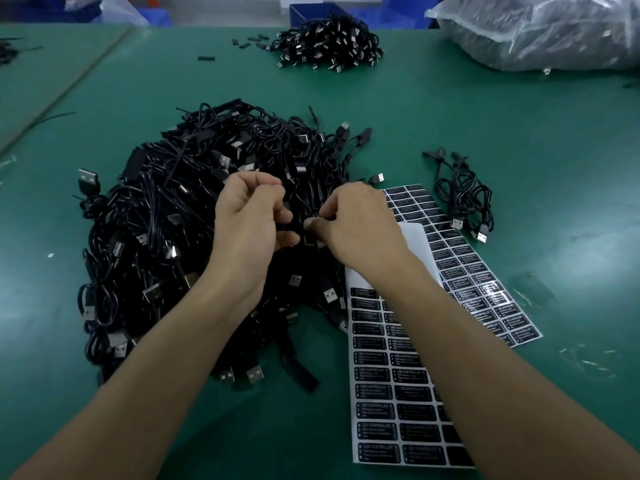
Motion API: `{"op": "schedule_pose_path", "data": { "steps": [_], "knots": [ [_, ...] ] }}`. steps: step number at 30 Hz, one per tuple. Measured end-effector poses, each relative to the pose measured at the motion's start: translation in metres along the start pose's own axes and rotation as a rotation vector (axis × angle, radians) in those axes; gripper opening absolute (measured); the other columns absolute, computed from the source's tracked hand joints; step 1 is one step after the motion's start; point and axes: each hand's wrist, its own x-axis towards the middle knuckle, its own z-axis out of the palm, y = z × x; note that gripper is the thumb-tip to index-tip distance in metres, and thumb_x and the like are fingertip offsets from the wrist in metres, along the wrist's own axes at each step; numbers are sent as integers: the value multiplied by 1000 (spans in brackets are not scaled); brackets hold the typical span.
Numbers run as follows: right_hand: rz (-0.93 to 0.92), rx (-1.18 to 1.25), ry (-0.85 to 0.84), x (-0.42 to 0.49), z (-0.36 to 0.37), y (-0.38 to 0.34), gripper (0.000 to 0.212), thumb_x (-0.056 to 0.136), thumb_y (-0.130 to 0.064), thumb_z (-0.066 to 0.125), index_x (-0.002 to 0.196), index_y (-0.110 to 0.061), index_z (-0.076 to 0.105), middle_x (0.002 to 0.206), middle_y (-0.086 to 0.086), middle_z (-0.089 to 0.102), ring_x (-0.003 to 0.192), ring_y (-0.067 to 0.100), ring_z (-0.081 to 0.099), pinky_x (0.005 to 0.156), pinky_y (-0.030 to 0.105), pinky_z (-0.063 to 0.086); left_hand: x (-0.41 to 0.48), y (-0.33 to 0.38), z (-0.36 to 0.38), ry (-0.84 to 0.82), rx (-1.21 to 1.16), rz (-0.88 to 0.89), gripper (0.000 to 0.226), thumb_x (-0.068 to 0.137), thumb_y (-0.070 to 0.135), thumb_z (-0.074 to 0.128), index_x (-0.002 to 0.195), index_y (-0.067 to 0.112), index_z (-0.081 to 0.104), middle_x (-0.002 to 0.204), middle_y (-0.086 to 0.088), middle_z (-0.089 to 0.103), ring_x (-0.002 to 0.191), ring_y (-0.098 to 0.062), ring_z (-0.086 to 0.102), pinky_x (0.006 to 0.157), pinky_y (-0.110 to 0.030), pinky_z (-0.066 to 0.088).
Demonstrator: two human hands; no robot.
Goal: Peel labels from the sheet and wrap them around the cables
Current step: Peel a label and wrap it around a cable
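Holding one black USB cable between both hands over the cable pile: left hand curling round it, right hand pinching it; label sheet lying just right, nearer that grip.

The green bench is carrying a large cable heap, a near label sheet and far label sheet beside it, a small cable bundle and a farther heap.
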Motion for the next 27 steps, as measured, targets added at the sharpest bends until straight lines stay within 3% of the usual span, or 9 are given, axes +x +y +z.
{"op": "schedule_pose_path", "data": {
  "steps": [4, 8, 13, 15, 19, 21, 23, 24, 27],
  "knots": [
    [-5, -86, 6, -3, 0, -4, 22, 93, -30, 65, 88, -8, 64, 95, 9, 60, 86, 29, 58, 69, 34, 46, 2, -3, 0, -8, 17, -7, 10, 97, 6, 58, 98, 16, 56, 81, 3, 53, 66, -4, 54, 57, -20, 51],
    [-46, -267, 89, -10, 4, -16, 21, 95, -27, 61, 89, -13, 47, 102, 10, 51, 96, 31, 51, 76, 35, 34, 4, -8, 0, -2, 72, 18, 16, 95, 5, 62, 98, 19, 55, 93, -1, 53, 79, -9, 56, 63, -19, 52],
    [-70, -381, 102, -10, 5, -24, 20, 97, -23, 57, 110, -7, 57, 115, 14, 58, 110, 34, 55, 78, 34, 28, 5, -10, 0, 8, 109, 32, 22, 94, 1, 61, 97, 22, 55, 98, -2, 52, 84, -11, 56, 66, -19, 53],
    [-39, -254, 44, -9, 0, -23, 17, 97, -24, 56, 96, -7, 55, 106, 17, 58, 99, 36, 55, 74, 34, 31, 4, -10, 0, 6, 113, 31, 24, 95, -1, 60, 96, 22, 55, 98, 0, 52, 85, -11, 55, 70, -22, 54],
    [39, 113, -34, -10, -20, -21, 39, 90, -14, 53, 57, -14, 32, 54, 3, 38, 52, 22, 36, 51, 36, 31, 4, -9, 0, 0, 111, 25, 22, 96, 1, 58, 95, 22, 55, 99, 2, 52, 86, -9, 56, 77, -24, 56],
    [78, 334, -61, -14, -31, -18, 43, 90, -10, 53, 53, -9, 32, 45, -2, 32, 45, 16, 27, 56, 46, 45, 4, -9, 1, -4, 74, 14, 14, 98, 7, 60, 96, 21, 55, 100, 0, 54, 88, -9, 56, 78, -25, 56],
    [96, 526, -127, -22, -40, -14, 35, 93, -10, 57, 65, 11, 51, 57, 2, 40, 55, 19, 34, 54, 26, 52, 3, -7, 1, -5, -6, -11, 7, 100, 20, 61, 97, 19, 54, 101, -1, 55, 90, -11, 59, 76, -27, 56],
    [92, 592, -174, -28, -44, -12, 30, 94, -12, 59, 77, 13, 60, 62, 3, 47, 56, 19, 40, 48, 13, 44, 3, -5, 1, -3, -64, -32, 11, 100, 27, 60, 98, 18, 53, 103, -3, 56, 91, -13, 61, 75, -28, 57],
    [29, 707, -332, -47, -50, -5, 20, 96, -15, 62, 78, -11, 70, 57, -14, 61, 48, -7, 52, 47, 5, 39, 4, 1, 2, -14, -209, -129, 30, 103, 42, 51, 110, 13, 49, 102, -9, 66, 83, -23, 72, 68, -34, 60]
  ]
}}
